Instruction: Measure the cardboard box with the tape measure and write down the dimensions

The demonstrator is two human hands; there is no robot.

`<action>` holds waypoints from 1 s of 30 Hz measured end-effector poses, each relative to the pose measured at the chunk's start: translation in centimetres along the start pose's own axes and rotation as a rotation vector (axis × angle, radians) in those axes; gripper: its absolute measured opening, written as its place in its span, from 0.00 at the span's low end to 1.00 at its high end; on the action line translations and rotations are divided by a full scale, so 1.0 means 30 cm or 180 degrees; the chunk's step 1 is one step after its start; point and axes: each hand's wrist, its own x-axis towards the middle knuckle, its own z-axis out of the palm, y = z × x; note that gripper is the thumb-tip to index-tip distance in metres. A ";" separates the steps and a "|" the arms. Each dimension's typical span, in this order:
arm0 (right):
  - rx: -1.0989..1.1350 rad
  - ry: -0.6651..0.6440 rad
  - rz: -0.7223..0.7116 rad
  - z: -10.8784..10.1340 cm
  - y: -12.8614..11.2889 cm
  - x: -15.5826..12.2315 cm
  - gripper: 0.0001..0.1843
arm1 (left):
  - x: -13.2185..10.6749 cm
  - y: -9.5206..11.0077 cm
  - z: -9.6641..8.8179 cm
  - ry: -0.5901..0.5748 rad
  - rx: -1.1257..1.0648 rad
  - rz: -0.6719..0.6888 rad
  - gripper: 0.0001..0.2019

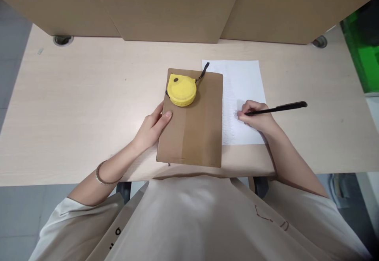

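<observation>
My left hand (152, 127) grips the left edge of a brown cardboard piece (198, 134), thumb on top and fingers underneath. Near its upper left corner sits a yellow rounded thing (182, 90), shaped like a tape measure, with a dark oval spot and a short black strap. A black pen (286, 106) is pinched in my right hand (255, 115), which rests on a white sheet of paper (245, 79). The pen's tip is hidden by my fingers. Rows of small marks run down the sheet beside the cardboard, which covers the paper's left part.
Tall cardboard panels (168, 8) stand along the back of the light wooden table (74, 107). Round cable holes (63, 40) are set near both back corners. A green object (363, 51) is beyond the table's right edge.
</observation>
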 end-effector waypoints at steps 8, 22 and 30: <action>0.0263 -0.0030 -0.0172 0.003 0.005 -0.010 0.41 | -0.005 0.008 0.000 -0.0030 -0.0045 -0.0029 0.44; 0.0067 0.0050 0.0073 -0.001 -0.019 -0.008 0.27 | -0.013 0.011 -0.001 -0.0142 -0.0067 -0.0052 0.51; 0.0104 -0.0056 0.0001 0.002 -0.025 -0.017 0.30 | -0.011 0.019 0.000 -0.0091 0.0025 -0.0112 0.54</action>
